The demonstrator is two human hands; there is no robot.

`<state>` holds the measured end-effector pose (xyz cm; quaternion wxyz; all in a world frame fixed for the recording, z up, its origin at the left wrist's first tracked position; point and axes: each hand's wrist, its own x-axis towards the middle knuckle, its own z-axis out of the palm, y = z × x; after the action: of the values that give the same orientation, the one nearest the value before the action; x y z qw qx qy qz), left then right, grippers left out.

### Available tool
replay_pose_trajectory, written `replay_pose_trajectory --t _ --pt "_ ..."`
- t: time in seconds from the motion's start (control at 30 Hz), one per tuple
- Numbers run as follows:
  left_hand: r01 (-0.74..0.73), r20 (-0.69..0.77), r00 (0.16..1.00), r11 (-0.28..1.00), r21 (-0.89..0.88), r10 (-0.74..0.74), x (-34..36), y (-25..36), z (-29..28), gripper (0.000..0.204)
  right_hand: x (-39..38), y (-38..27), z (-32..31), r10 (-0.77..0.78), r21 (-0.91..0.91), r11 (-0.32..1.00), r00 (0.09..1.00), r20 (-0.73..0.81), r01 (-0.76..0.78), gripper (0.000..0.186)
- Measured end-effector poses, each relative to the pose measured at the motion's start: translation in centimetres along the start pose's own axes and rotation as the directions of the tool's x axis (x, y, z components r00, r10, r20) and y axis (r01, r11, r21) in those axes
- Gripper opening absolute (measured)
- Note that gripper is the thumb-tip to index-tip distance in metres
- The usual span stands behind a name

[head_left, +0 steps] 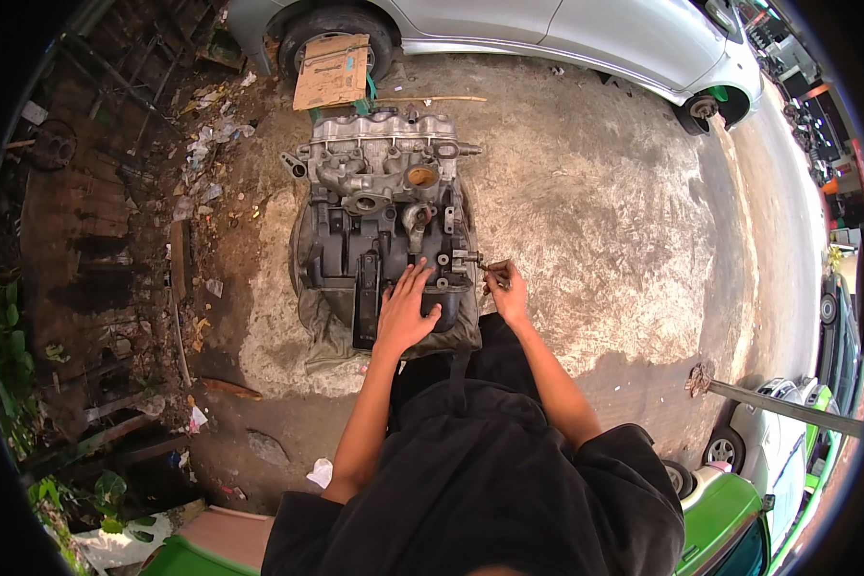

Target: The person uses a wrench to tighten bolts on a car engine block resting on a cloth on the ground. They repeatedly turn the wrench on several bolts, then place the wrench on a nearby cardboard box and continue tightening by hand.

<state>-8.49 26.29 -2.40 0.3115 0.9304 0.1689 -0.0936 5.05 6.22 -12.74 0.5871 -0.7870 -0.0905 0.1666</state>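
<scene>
A car engine (379, 147) lies in front of me, its silver-grey top end away from me and its dark block (336, 283) nearer. My left hand (408, 312) rests on the near part of the block, fingers spread and holding nothing. At the block's right edge, my right hand (509, 290) has its fingers pinched together beside a small metal bracket (465, 260). Whatever is between those fingertips is too small to make out. Dark, crumpled cloth (461, 331) shows under the engine's edges.
Beyond the engine, a cardboard sheet (332, 82) bearing thin tools stands before a silver car (480, 24). A thin stick (432, 99) lies on the concrete. Litter (216, 134) and dark scrap border the left side. Green vehicles (725, 514) stand behind me.
</scene>
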Motion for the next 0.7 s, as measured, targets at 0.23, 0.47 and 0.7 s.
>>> replay_pose_trajectory --t 0.23,0.47,0.7 --pt "-0.001 -0.017 1.000 0.999 -0.032 0.000 -0.1 0.2 -0.3 0.074 0.7 -1.0 0.6 0.169 0.043 0.983 0.970 0.173 -0.179 0.014" --pt "0.011 -0.017 1.000 0.999 -0.043 -0.012 -0.1 0.2 -0.3 0.075 1.2 -0.4 0.5 0.182 0.237 0.942 0.954 0.237 -0.239 0.011" --pt "0.013 -0.012 1.000 0.999 -0.043 -0.014 -0.1 0.3 -0.3 0.076 1.1 0.0 0.3 0.172 0.264 0.935 0.952 0.252 -0.239 0.012"
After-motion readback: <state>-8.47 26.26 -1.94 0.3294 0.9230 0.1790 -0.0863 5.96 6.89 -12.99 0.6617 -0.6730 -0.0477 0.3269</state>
